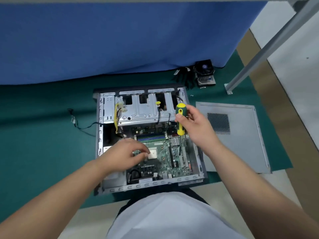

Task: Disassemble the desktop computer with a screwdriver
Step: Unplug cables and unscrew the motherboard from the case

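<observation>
Lying on its side on a green mat (43, 138), the desktop computer (148, 140) sits open with its side panel (241, 135) removed and laid flat just to its right. Inside the grey steel case, a green motherboard (165, 156) fills the lower half, its bare square processor socket (152, 153) exposed, blue memory slots above it and a silver drive cage (145, 109) across the top, with yellow wiring looping down at left. A person's right hand (195, 126) grasps a yellow-and-green screwdriver (180, 121) by the handle, held upright with its dark shaft pointing down over the expansion slots. The left hand (127, 152) hovers over the board beside the socket, fingers loosely curled and holding nothing visible. A detached cooler fan (205, 71) and a black cable bundle (184, 76) rest near a blue cloth (103, 40) beyond the case.
</observation>
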{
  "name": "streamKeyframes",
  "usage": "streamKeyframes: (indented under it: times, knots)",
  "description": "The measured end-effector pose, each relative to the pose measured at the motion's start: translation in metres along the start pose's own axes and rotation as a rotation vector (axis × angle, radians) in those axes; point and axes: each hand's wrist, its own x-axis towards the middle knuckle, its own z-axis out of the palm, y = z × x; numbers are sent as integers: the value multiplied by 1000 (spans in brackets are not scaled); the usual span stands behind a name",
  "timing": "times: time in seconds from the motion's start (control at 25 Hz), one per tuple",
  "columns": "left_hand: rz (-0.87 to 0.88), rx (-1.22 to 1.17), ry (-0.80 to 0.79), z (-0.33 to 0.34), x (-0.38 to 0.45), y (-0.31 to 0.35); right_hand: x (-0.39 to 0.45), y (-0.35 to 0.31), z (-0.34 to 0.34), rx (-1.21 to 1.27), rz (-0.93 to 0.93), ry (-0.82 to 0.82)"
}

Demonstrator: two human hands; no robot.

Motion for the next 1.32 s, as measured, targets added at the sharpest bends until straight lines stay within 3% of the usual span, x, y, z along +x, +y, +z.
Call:
streamKeyframes:
  times: [0.2, 0.4, 0.76, 0.88, 1.04, 1.32]
  knots:
    - [95, 212, -130, 16, -35, -16, -22, 12, 31, -5, -20, 4]
    - [107, 15, -152, 17, -48, -21, -35, 20, 50, 55, -34, 34]
    - [115, -55, -138, 8, -59, -17, -40, 26, 63, 86, -17, 12]
    - [24, -165, -57, -2, -56, -23, -41, 35, 63, 88, 4, -41]
    - [-46, -94, 74, -8, -38, -38, -41, 55, 76, 56, 57, -124]
    - [-91, 215, 282, 13, -7, -41, -47, 75, 87, -176, -55, -220]
